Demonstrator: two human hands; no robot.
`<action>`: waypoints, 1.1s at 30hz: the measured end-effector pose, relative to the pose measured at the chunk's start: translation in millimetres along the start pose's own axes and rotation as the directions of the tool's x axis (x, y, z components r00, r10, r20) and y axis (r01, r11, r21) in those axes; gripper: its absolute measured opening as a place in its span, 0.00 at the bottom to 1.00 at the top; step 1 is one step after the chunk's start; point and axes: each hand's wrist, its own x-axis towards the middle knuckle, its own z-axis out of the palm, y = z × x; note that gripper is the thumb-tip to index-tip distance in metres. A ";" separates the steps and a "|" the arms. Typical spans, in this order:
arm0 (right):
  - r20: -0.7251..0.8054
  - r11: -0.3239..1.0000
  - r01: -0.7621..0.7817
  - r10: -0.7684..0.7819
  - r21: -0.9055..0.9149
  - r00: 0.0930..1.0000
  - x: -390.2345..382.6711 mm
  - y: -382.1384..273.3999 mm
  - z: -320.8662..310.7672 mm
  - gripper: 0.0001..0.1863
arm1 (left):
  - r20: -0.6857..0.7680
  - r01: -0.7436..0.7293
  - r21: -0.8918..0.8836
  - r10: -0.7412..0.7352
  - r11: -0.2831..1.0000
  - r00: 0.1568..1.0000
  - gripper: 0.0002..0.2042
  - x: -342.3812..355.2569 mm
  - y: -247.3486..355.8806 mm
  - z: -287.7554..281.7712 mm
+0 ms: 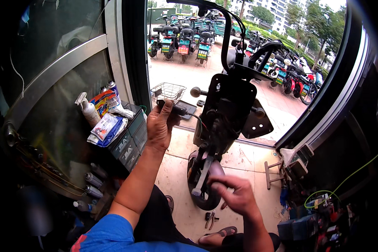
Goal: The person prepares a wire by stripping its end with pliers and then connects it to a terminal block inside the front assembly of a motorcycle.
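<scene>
Raised at the left of the vehicle, my left hand [160, 128] is closed round a black cylindrical part [179, 110] on a thin cable. That cable runs right, into the underside of a dark two-wheeler [222, 122], whose bare frame and panels stand upright in front of me. Round lamps [195, 91] stick out from its sides. My right hand [236, 194] hovers just right of the wheel [208, 201] and a grey metal arm [202, 174]. Its fingers are bent and blurred, so whether they hold anything cannot be told. Pliers [212, 219] lie on the floor below.
A dark drawer cabinet [128, 145] at the left bears a spray bottle [87, 110], packets and cans. More cans [93, 180] stand below. A wire basket [168, 91] sits by the doorway. At right are a small stool [273, 173] and dark boxes [303, 228]. Scooters are parked outside.
</scene>
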 end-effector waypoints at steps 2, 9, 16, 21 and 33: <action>-0.326 0.972 0.232 -0.232 -0.038 0.917 34.8 -12.8 -3.9 0.21 | 0.025 0.021 0.033 -0.021 0.999 0.999 0.13 -11.9 -4.7 13.4; -0.338 0.983 0.151 -0.108 0.104 0.935 86.1 -2.5 19.4 0.24 | 0.134 0.110 0.086 -0.121 0.990 0.984 0.15 -38.3 -5.5 27.1; -0.302 0.964 0.089 -0.008 0.253 0.953 80.5 23.7 36.6 0.13 | 0.190 0.256 0.153 -0.283 0.954 0.940 0.21 -53.6 -13.8 20.4; -0.273 0.916 0.052 0.064 0.398 0.960 80.8 27.9 31.9 0.12 | 0.373 0.257 0.163 -0.301 0.952 0.878 0.22 -54.7 -17.0 14.9; -0.077 0.968 0.008 0.011 0.249 0.997 85.8 34.2 11.1 0.17 | 0.343 0.414 0.083 -0.416 0.907 0.842 0.19 -39.6 -8.9 1.6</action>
